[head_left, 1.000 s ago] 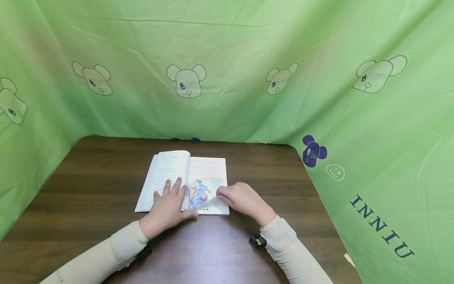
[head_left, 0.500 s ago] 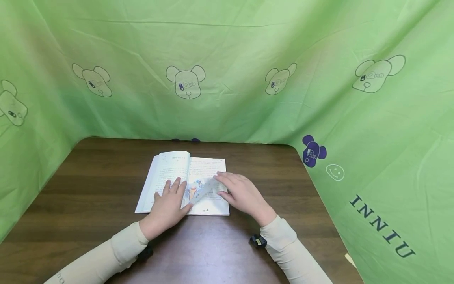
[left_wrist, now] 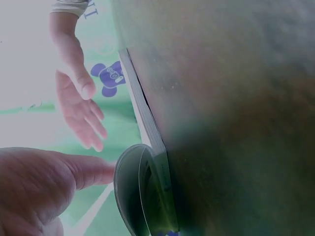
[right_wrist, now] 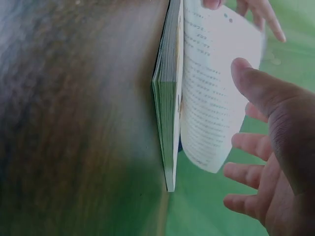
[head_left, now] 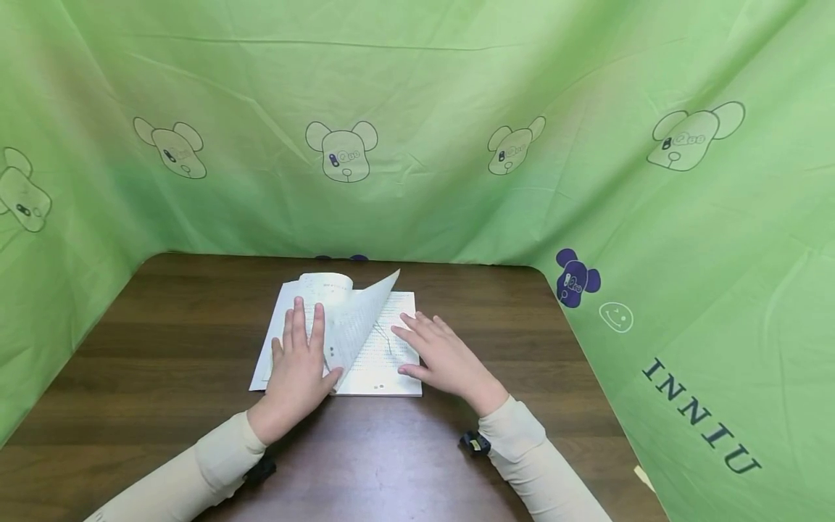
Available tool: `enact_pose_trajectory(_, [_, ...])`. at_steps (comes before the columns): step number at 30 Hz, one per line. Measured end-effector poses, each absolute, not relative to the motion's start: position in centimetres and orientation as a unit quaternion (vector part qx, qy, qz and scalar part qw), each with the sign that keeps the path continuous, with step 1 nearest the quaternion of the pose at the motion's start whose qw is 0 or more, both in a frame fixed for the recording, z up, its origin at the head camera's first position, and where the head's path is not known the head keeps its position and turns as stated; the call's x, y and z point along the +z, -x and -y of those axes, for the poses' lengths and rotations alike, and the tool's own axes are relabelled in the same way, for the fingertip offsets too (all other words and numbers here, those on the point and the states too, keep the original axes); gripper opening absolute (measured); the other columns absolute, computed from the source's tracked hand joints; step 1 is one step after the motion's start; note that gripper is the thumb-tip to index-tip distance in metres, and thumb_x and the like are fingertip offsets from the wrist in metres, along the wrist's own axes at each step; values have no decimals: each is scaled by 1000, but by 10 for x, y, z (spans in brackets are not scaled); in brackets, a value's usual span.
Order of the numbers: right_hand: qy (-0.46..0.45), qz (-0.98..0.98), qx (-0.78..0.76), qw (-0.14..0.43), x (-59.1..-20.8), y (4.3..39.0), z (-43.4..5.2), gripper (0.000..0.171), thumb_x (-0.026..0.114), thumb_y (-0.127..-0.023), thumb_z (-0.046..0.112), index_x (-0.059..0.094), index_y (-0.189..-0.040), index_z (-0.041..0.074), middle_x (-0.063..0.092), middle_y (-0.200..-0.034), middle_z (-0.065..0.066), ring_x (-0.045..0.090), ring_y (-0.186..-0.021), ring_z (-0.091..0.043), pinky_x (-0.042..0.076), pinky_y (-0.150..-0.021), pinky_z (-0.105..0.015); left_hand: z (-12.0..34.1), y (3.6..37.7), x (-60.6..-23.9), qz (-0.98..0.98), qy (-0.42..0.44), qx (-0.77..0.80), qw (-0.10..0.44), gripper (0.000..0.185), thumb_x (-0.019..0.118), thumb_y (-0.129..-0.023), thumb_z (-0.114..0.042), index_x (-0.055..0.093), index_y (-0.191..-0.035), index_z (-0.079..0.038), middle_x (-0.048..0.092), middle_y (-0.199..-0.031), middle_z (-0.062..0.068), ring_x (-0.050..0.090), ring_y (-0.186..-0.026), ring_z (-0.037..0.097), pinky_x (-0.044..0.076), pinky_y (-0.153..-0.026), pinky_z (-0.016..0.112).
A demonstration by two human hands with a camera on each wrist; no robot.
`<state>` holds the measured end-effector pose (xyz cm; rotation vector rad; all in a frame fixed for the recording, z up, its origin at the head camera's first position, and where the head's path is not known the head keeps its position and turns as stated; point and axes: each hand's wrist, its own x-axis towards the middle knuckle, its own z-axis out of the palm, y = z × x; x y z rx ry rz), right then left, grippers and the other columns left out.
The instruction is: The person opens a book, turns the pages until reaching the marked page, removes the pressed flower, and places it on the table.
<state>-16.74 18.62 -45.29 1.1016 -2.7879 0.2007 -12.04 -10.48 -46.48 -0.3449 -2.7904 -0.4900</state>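
An open book (head_left: 381, 377) lies on the table, with a printed page (head_left: 359, 319) standing up at a slant from its middle. My left hand (head_left: 296, 373) is over the left-hand pages, fingers spread, its thumb at the foot of the raised page. In the left wrist view that thumb (left_wrist: 93, 169) meets the curled left-hand pages (left_wrist: 130, 182). Beside the right-hand page my right hand (head_left: 450, 359) has its fingers spread and holds nothing. The right wrist view shows the raised page (right_wrist: 211, 98) apart from the right thumb (right_wrist: 261, 86), above the thick block of pages (right_wrist: 167, 108).
The book is on a dark wooden table (head_left: 163, 326). A green curtain (head_left: 430, 217) printed with bear heads hangs behind it and at both sides. Both forearms, in light sleeves (head_left: 544, 464), come in over the front of the table.
The picture page, at first pinched at its right edge by my right hand, has been let go and has swung up leftward. My right fingers have spread; my left hand has shifted slightly left.
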Motion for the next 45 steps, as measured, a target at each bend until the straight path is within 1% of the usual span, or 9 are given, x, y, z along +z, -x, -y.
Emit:
enact_pose_trajectory(4, [-364,927,64,57,-454,166,-186,74,65,-96,54,43,-157,19,39,-163,-10,36,-150,-38,26,-121,-58,108,119,-466,966,125,-157,164,128,92,-74,-36,7,-164,-4,-13,-168,26,2,-153,55,19,-106,84])
enact_pose_trajectory(8, [-357,931,66,46,-454,165,-186,74,65,-96,55,43,-157,19,37,-164,-10,34,-151,-38,24,-122,-58,110,119,-466,966,140,-148,160,125,91,-75,-35,9,-164,-6,-10,-169,25,-1,-153,54,11,-108,84])
enact_pose_trajectory(16, [-337,939,60,40,-455,166,-186,77,66,-94,57,42,-158,20,35,-166,-10,32,-152,-38,24,-122,-59,114,120,-467,970,157,-134,126,110,83,-83,-34,14,-165,-11,2,-171,23,1,-153,55,2,-109,84])
enact_pose_trajectory(21, [-319,945,62,35,-455,166,-185,79,66,-93,59,41,-157,21,34,-166,-9,31,-153,-36,24,-122,-59,116,119,-467,970,159,-140,120,100,79,-84,-32,22,-164,-11,10,-170,24,7,-152,58,-3,-107,84])
enact_pose_trajectory(24, [-305,950,67,30,-454,167,-184,80,67,-92,59,41,-158,21,34,-166,-9,30,-154,-35,23,-122,-59,118,119,-467,969,163,-149,113,98,79,-84,-31,25,-163,-10,12,-169,25,9,-152,58,-2,-108,84])
enact_pose_trajectory(30, [-276,957,86,24,-453,170,-180,79,67,-92,59,44,-156,19,36,-165,-8,32,-153,-33,24,-122,-57,124,124,-468,972,171,-149,66,93,73,-90,-35,22,-164,-12,15,-170,22,9,-153,54,3,-110,82])
enact_pose_trajectory(37, [-241,953,182,27,-456,178,-173,70,73,-92,49,54,-148,12,46,-159,-11,42,-147,-33,32,-118,-57,130,127,-467,968,190,-162,29,83,67,-94,-36,28,-162,-10,21,-168,22,14,-154,51,9,-110,83])
enact_pose_trajectory(41, [-220,943,251,20,-462,182,-168,64,77,-91,42,59,-144,11,51,-155,-9,46,-144,-28,37,-117,-49,132,129,-466,966,188,-177,0,78,64,-96,-37,31,-161,-8,21,-168,22,15,-154,51,9,-109,84])
enact_pose_trajectory(45, [-199,932,304,9,-469,184,-162,56,77,-91,36,62,-139,10,54,-152,-7,49,-143,-25,38,-117,-42,132,130,-465,966,180,-184,-25,76,62,-98,-39,32,-161,-8,21,-168,23,16,-153,51,10,-109,83])
